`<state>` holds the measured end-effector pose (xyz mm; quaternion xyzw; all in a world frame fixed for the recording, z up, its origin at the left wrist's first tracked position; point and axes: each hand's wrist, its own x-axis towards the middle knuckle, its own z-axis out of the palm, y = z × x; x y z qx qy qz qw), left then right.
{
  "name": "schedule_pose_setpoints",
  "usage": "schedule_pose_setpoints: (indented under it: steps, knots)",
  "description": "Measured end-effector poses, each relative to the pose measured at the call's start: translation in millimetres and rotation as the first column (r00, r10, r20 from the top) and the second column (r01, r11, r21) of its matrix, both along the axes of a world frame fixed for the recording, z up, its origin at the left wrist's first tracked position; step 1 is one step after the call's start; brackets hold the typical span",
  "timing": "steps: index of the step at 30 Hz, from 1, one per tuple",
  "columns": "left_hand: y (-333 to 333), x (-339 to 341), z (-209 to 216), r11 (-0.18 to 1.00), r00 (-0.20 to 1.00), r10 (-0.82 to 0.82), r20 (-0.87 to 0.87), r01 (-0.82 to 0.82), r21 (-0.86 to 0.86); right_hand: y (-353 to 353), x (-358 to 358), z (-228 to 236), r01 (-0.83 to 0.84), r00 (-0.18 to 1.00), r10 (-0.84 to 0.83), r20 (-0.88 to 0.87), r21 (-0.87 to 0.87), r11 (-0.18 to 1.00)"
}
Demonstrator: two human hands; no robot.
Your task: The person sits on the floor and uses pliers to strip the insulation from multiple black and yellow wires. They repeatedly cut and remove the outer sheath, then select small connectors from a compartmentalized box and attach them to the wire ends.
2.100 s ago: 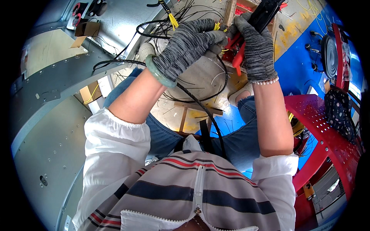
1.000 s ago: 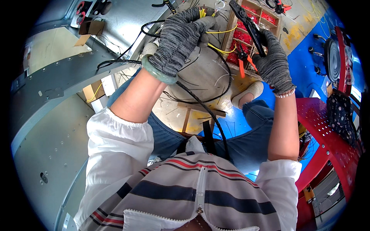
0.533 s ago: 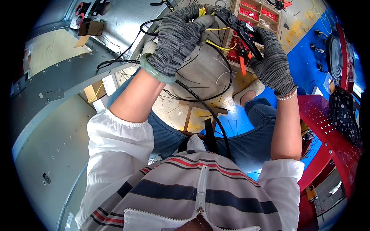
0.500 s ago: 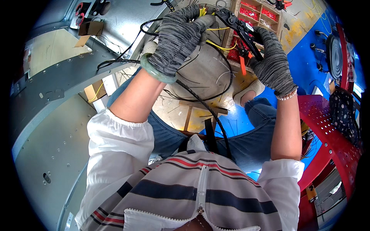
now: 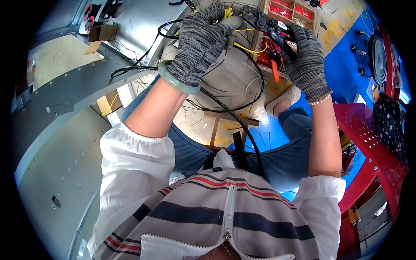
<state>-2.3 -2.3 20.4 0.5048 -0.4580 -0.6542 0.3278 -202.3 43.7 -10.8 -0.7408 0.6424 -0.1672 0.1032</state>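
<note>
My left hand (image 5: 203, 47), in a grey knit glove, is closed around a bundle of yellow wires (image 5: 228, 12) whose ends stick up past the fingers. To its right, my right hand (image 5: 307, 60), gloved alike, grips black crimping pliers (image 5: 271, 27). Their head points left toward the wire ends, with a small gap between. One handle lies along the palm; the fingers partly hide the other. More yellow wire (image 5: 251, 50) hangs out to the right below my left hand. A black sleeved cable (image 5: 227, 112) runs from beneath that hand down to my lap.
A wooden compartment box (image 5: 299, 15) of small red parts stands beyond the pliers. An orange-handled tool (image 5: 274, 69) lies at its near side. A grey metal cabinet frame (image 5: 65, 93) borders the left, a red perforated metal stand (image 5: 359, 130) the right. Wire scraps and a small wooden stool-like piece (image 5: 214, 130) are below.
My right hand has shifted slightly up and away from me, and the pliers' head has risen a little with it. My left hand stays nearly still on the wires.
</note>
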Motion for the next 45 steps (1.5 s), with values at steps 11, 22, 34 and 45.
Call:
schedule_pose_setpoints:
  steps: [11,22,34,45]
  knots:
    - [0.4,3.6,15.4,0.993,0.983,-0.098,0.157,0.107,-0.049,15.0,-3.1,-23.1,0.085,0.992,-0.104,0.076,0.222,0.971]
    - [-2.6,2.7,13.3,0.991,0.976,-0.094,0.195,0.111,-0.078,22.3,8.2,-36.2,-0.034,0.962,-0.042,0.27,0.271,0.962]
    - [-1.6,1.0,6.1,0.995,0.985,-0.098,0.14,0.098,0.003,20.3,0.9,-32.5,0.014,0.953,-0.074,0.294,0.2,0.98]
    - [0.7,5.3,0.6,0.981,0.995,-0.068,0.076,0.081,-0.175,22.7,12.6,-34.9,0.008,0.974,-0.061,0.22,0.233,0.972]
